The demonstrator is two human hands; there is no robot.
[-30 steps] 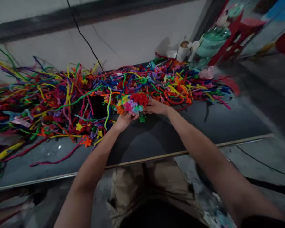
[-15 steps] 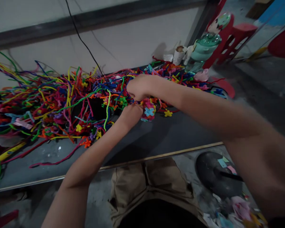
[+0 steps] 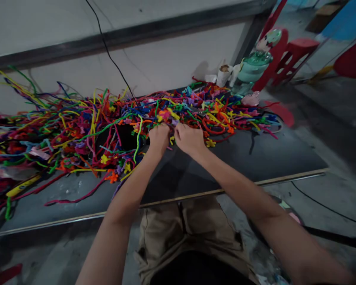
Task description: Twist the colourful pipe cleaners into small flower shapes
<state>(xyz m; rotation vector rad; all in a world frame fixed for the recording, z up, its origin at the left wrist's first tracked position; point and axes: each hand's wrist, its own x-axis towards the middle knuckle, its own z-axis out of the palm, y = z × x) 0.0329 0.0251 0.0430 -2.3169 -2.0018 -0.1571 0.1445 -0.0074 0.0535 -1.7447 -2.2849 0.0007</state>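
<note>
My left hand (image 3: 159, 139) is closed at the near side of the pile, thumb side toward my other hand. Just beside it, my right hand (image 3: 190, 138) is also closed, fingers curled in. Between and above them shows a small bunch of pipe-cleaner flowers (image 3: 167, 114) in orange, pink, yellow and purple; both hands grip its lower part, which the fingers hide. Behind and around them spreads a tangled pile of coloured pipe cleaners (image 3: 86, 122). A yellow pipe-cleaner flower (image 3: 210, 143) lies right of my right hand.
The dark table (image 3: 178, 178) has a pale front edge close to my legs. A yellow marker-like stick (image 3: 23, 186) lies at left. White paper cups (image 3: 224, 75) and a green translucent figure-shaped container (image 3: 253, 69) stand at back right. Beyond is a red stool (image 3: 298, 59). A black cord hangs down the wall.
My right hand has come down from above my left hand to beside it, its forearm swinging lower. The flower bunch, earlier hanging below the hands at right, now points up and away.
</note>
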